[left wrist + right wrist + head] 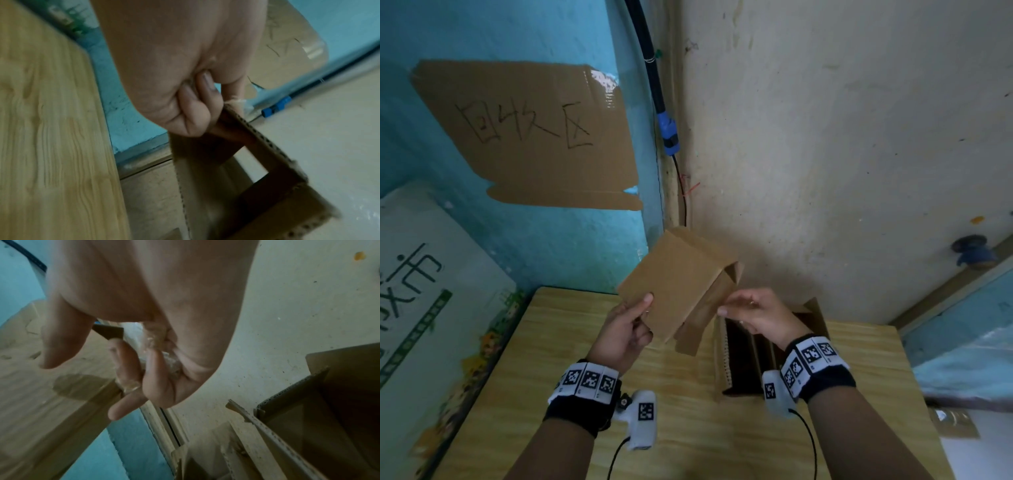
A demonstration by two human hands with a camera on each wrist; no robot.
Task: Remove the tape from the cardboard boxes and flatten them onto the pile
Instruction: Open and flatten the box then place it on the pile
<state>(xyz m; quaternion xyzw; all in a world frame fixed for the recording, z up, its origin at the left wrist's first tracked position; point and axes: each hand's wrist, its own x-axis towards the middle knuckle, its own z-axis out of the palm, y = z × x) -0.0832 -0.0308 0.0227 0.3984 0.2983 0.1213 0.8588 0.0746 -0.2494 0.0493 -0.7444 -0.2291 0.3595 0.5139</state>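
Observation:
A small brown cardboard box (674,284) is held up above the wooden table (544,359), its flaps hanging loose. My left hand (630,325) grips its lower left corner, thumb on the front face. In the left wrist view the curled fingers (195,105) clamp the box's (267,154) corrugated edge, with a shred of clear tape (239,101) at the corner. My right hand (753,311) is at the box's right flap, and whether it touches is unclear. Its fingers curl round a crumpled wad of clear tape (162,356) in the palm.
A second open cardboard box (739,359) stands on the table under my right wrist. A flat cardboard sign (534,130) is taped to the blue wall. A large white printed carton (424,291) leans at the left. A black cable with a blue connector (669,132) runs down the corner.

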